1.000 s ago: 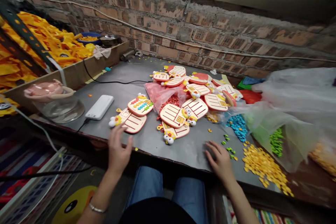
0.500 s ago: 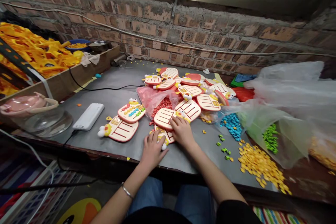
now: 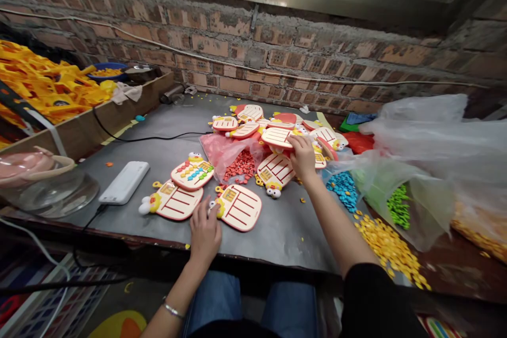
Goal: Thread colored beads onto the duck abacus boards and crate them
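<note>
My left hand point(image 3: 205, 232) has its fingers closed on the yellow, big-eyed head of a duck-shaped toy board point(image 3: 240, 208), which lies slotted side up near the table's front. My right hand point(image 3: 303, 157) grips the right end of another cream slotted board point(image 3: 276, 137) over the pile. Below that one, a further board point(image 3: 276, 170) rests with its head towards me. Left of my left hand, a board with coloured pieces in its slots point(image 3: 192, 174) overlaps a plain slotted board point(image 3: 180, 200).
Behind are piled boards point(image 3: 250, 113) and a pink bag of red pieces point(image 3: 240, 165). Blue pieces point(image 3: 344, 190), green pieces point(image 3: 398, 207) and loose yellow pieces point(image 3: 390, 245) lie right. A white power bank point(image 3: 124, 182) and clear jug point(image 3: 59, 193) stand left.
My right hand has moved up and away, carrying a board towards the pile. My left hand has shifted left, and the board under it now lies fully uncovered. The view has shifted slightly.
</note>
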### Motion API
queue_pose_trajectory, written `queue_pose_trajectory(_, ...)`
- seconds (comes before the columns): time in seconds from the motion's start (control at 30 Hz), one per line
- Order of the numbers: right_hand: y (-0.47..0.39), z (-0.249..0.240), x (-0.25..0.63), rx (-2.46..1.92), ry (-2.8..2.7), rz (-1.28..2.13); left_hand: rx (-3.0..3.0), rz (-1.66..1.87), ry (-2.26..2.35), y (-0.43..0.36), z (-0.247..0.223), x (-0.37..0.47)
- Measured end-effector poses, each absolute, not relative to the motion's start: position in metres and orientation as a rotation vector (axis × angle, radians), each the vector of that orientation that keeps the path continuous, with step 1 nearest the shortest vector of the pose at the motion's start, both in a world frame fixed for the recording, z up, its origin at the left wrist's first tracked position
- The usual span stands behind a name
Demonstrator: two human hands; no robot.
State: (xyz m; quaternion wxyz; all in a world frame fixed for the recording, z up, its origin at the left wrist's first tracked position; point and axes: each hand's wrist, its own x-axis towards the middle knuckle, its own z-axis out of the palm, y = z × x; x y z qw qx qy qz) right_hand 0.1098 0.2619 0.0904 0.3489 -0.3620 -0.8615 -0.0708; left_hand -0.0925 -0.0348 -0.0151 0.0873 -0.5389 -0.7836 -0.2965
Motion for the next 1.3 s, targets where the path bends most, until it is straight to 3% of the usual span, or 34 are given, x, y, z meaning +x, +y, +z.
queue_pose_trajectory(0.17, 0.298, 0.079, 0.101, -1.084, -2.31, -0.057, -1.576, -0.819, -2.352, -0.031, -0.011, -0.089)
queue_pose_trajectory(0.3, 0.275, 0.076, 0.106, -1.153, -2.169, -0.113, -1.745, -0.827, -2.313, -0.026, -0.007, -0.094)
queue_pose_trajectory(0.4, 0.234, 0.07, 0.103, -0.915, -2.243, -0.038, -1.865, -0.898, -2.285, -0.023, -0.004, -0.094)
queue_pose_trajectory(0.6, 0.188, 0.038, 0.059, -0.407, -2.706, 0.424, -2.201, -0.95, -2.199, -0.013, 0.001, -0.073)
queue_pose_trajectory(0.9, 0.186, 0.023, 0.01, -0.629, -2.918, 0.181, -2.177, -0.838, -2.15, -0.014, 0.009, -0.056)
queue_pose_trajectory(1.2, 0.173, 0.025, 0.077, -0.698, -2.105, 1.1, -2.183, -0.856, -2.16, -0.035, 0.009, -0.054)
queue_pose_trajectory(1.3, 0.158, 0.02, 0.107, -0.779, -1.94, 1.265, -2.154, -0.823, -2.232, -0.034, 0.009, -0.051)
